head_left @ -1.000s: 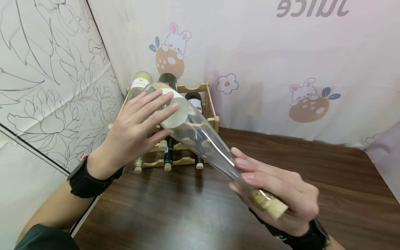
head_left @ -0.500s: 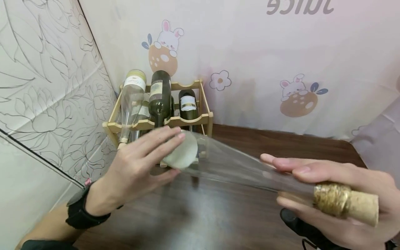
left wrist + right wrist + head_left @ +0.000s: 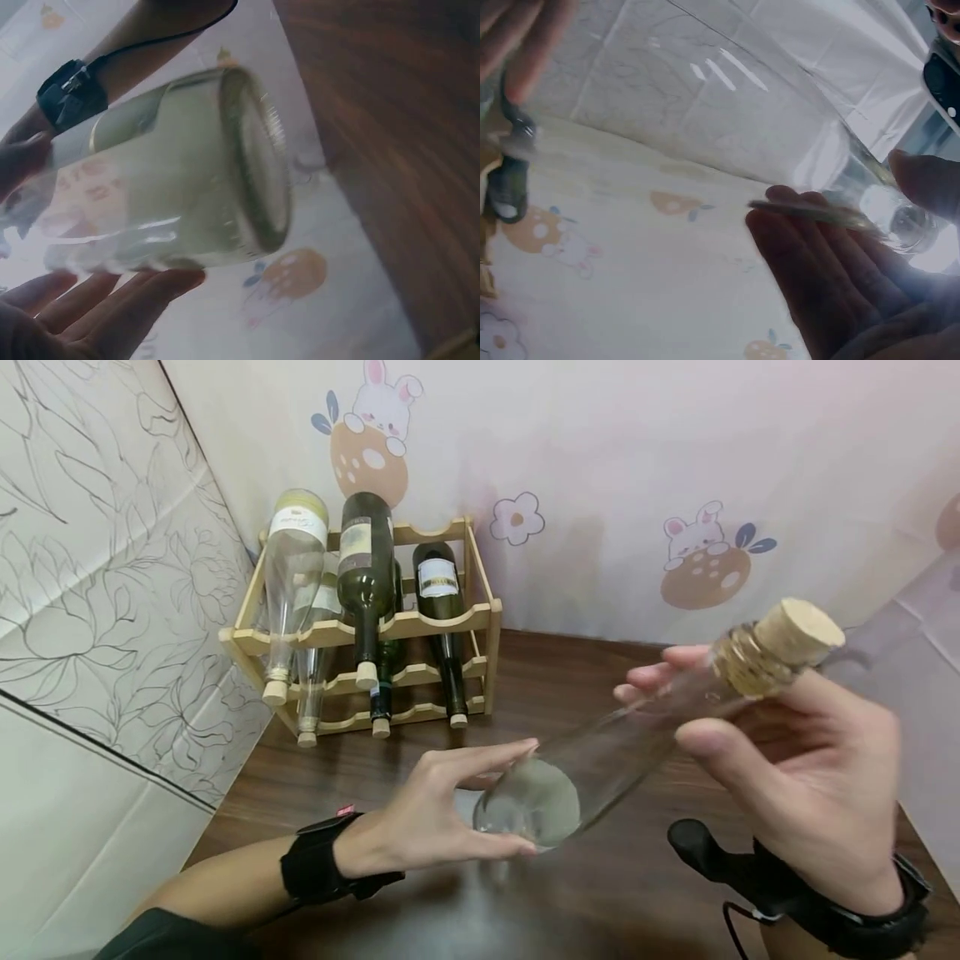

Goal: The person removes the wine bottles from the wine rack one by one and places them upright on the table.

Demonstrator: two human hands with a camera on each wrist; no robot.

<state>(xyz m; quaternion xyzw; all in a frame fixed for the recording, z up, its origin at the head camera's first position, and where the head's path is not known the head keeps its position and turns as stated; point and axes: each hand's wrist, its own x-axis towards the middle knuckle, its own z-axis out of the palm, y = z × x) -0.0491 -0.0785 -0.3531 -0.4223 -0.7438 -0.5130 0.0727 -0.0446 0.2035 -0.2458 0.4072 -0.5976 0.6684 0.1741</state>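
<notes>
A clear glass bottle [image 3: 615, 756] with a cork in its neck is held in both hands, tilted with the neck up to the right. My left hand [image 3: 442, 814] grips its base end between thumb and fingers. Around the neck, just below the cork [image 3: 798, 631], my right hand [image 3: 817, 768] holds it with thumb on one side and fingers on the other. The left wrist view shows the thick bottle base [image 3: 259, 165] close up. In the right wrist view the neck lies over the fingers [image 3: 817, 262].
A wooden wine rack [image 3: 438, 625] stands at the back left against the wall. Several corked bottles lie in it neck-down towards me, among them a dark bottle [image 3: 367, 547], a clear bottle [image 3: 292, 564] and another dark one [image 3: 438, 593]. The dark wooden table [image 3: 555, 672] extends to the right.
The bottle has come away from in front of the rack, to the right and nearer. Its corked neck has swung from pointing down to pointing up. The left hand now grips the base.
</notes>
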